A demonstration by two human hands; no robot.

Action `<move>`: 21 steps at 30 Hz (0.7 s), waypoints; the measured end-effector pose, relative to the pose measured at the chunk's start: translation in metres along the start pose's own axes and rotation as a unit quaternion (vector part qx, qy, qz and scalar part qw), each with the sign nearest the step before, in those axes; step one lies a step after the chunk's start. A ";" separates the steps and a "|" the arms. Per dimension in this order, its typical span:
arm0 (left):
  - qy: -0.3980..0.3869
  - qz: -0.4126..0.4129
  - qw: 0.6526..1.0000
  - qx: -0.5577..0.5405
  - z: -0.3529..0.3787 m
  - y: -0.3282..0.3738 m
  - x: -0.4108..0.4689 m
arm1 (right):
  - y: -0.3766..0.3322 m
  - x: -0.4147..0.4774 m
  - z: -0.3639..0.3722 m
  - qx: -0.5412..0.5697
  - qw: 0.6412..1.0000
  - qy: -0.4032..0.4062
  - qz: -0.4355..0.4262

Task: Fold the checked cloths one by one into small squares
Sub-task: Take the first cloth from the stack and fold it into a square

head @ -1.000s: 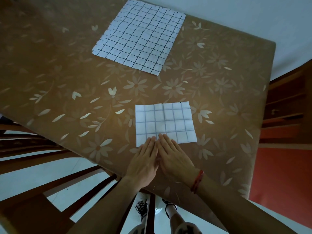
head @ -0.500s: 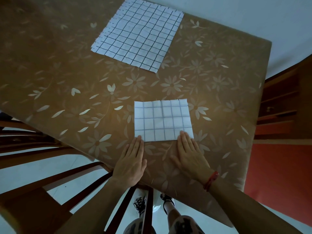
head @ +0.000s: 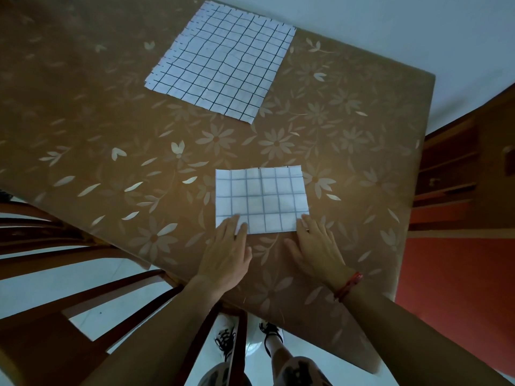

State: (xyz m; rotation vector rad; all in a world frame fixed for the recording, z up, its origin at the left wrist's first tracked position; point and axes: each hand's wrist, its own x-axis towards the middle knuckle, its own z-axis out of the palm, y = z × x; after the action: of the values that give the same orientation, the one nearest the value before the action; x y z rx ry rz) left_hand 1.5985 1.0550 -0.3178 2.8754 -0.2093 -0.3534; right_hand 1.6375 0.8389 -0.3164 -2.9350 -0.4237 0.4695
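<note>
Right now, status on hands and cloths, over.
Left hand flat, fingertips on folded cloth near-left corner. Right hand flat, fingertips at its near-right corner. Unfolded cloth lies spread at the far side. Nothing blocking the fold.

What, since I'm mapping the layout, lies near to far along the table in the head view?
Left hand and right hand, level → small folded white checked cloth → large flat white checked cloth.

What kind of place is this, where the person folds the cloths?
Probably a dining room in a home: a table with a flowered brown cover, wooden chairs beside it, and a wooden shelf unit at the right.
</note>
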 end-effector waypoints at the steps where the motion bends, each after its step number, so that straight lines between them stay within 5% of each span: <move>1: -0.011 0.010 1.000 -0.005 -0.002 0.005 0.006 | 0.001 0.005 -0.004 0.019 1.000 0.011 0.003; 9: -0.103 -0.002 0.995 0.021 0.002 0.024 0.029 | 0.012 0.045 -0.036 0.264 0.955 0.020 0.134; 14: -0.097 -0.003 0.995 0.021 0.005 0.021 0.029 | 0.024 0.069 -0.050 0.406 0.863 0.015 0.300; 21: -0.083 -0.009 0.996 0.012 0.009 0.021 0.027 | 0.023 0.081 -0.060 0.474 0.817 -0.038 0.326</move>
State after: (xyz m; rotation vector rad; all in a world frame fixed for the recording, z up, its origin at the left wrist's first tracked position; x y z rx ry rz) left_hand 1.6204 1.0288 -0.3269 2.8746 -0.2173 -0.5982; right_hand 1.7365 0.8358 -0.2875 -1.9764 0.6728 0.6251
